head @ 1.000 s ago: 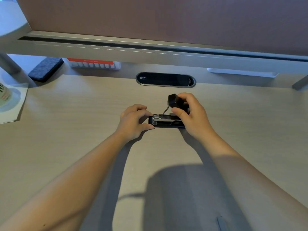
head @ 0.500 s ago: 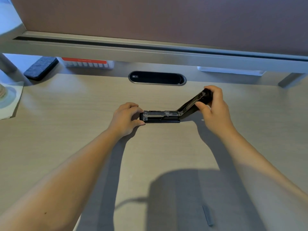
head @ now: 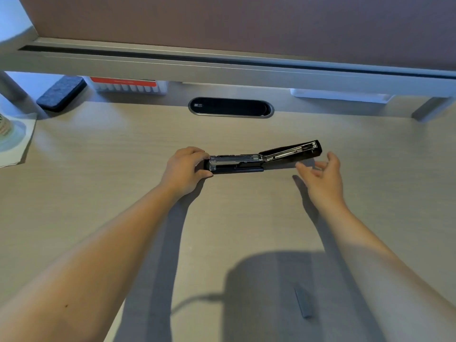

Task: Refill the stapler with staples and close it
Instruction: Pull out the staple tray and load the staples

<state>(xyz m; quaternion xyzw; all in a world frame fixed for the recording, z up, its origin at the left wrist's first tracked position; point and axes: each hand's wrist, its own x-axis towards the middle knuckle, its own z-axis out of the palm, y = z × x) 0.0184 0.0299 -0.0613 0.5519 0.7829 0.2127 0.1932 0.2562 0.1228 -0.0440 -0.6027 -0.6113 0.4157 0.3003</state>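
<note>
Your left hand (head: 183, 170) clamps the opened stapler (head: 261, 157) lying left-right on the table (head: 98, 169); your right hand (head: 320, 176), fingers apart and empty, is nearer the staple strip (head: 303, 303).

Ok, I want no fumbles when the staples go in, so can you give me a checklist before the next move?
1. Stapler opened flat, lid swung back: ok.
2. Left hand steadying the stapler's front end: ok.
3. Right hand free and open: ok.
4. Staple strip lying on the desk near the person: ok.
5. Magazine channel empty: cannot tell.
</note>
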